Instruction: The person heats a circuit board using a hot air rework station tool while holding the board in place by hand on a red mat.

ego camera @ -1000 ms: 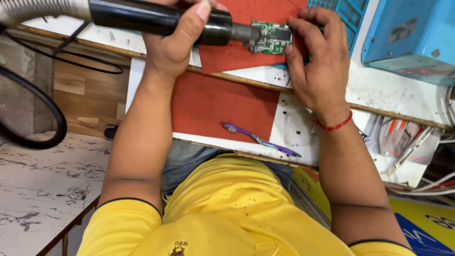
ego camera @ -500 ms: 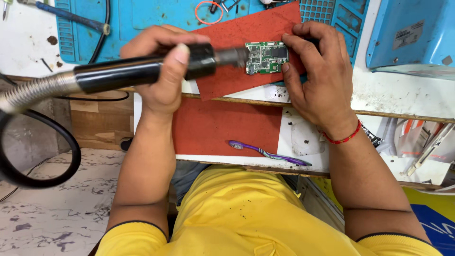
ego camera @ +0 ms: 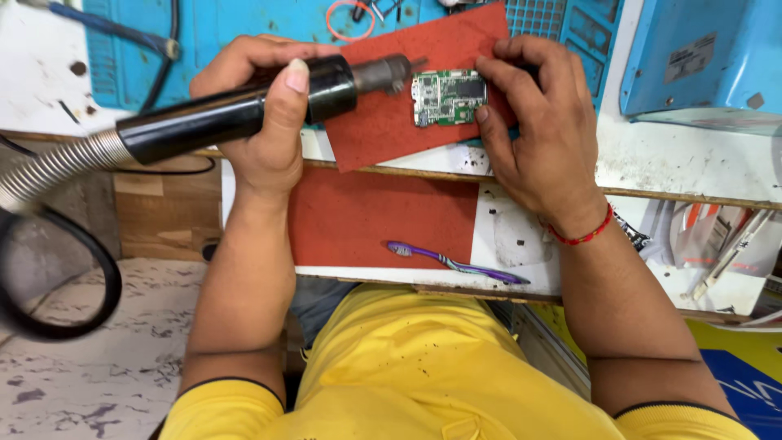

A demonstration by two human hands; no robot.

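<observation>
My left hand (ego camera: 265, 122) grips a black hot-air tool (ego camera: 236, 110) with a metal nozzle and a ribbed silver hose. The nozzle points right, just left of a small green circuit board (ego camera: 448, 96). The board lies on a red mat (ego camera: 407, 98) on the bench. My right hand (ego camera: 542, 130) rests on the mat with its fingertips against the board's right edge, holding it steady.
A blue work mat (ego camera: 204, 33) lies behind the red one. A blue box (ego camera: 700, 57) stands at the right. On a lower pull-out shelf (ego camera: 521, 236) lie a second red mat (ego camera: 383, 216) and a purple toothbrush (ego camera: 456, 262). A black cable (ego camera: 57, 277) loops at left.
The view has tilted, so bench and hands sit lower in the frame. The nozzle has drawn back slightly left of the board. My right hand stays on the board.
</observation>
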